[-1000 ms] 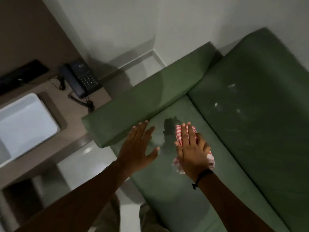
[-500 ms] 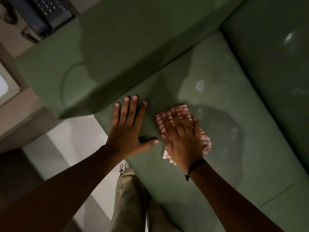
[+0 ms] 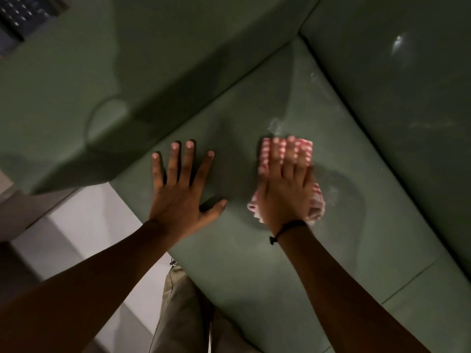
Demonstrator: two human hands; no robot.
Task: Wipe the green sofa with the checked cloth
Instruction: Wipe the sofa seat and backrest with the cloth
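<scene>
The green sofa's seat cushion [image 3: 254,250] fills the middle of the head view, with its armrest [image 3: 127,85] at upper left and its backrest [image 3: 407,85] at upper right. A red-and-white checked cloth [image 3: 304,149] lies bunched on the seat. My right hand [image 3: 288,192] presses flat on top of it, fingers together, and looks motion-blurred. My left hand [image 3: 181,197] rests flat on the bare seat beside it, fingers spread, holding nothing. A pale smear [image 3: 275,123] shows on the seat just beyond the cloth.
A dark telephone keypad [image 3: 23,14] sits at the top left corner beyond the armrest. Pale floor tiles [image 3: 84,238] lie left of the seat's front edge. My trouser leg [image 3: 183,314] stands against the sofa front. A seam [image 3: 413,278] crosses the seat at lower right.
The camera has dropped closer to the seat. My right hand and the cloth have slid a little to the right, away from my left hand, which stays planted on the cushion.
</scene>
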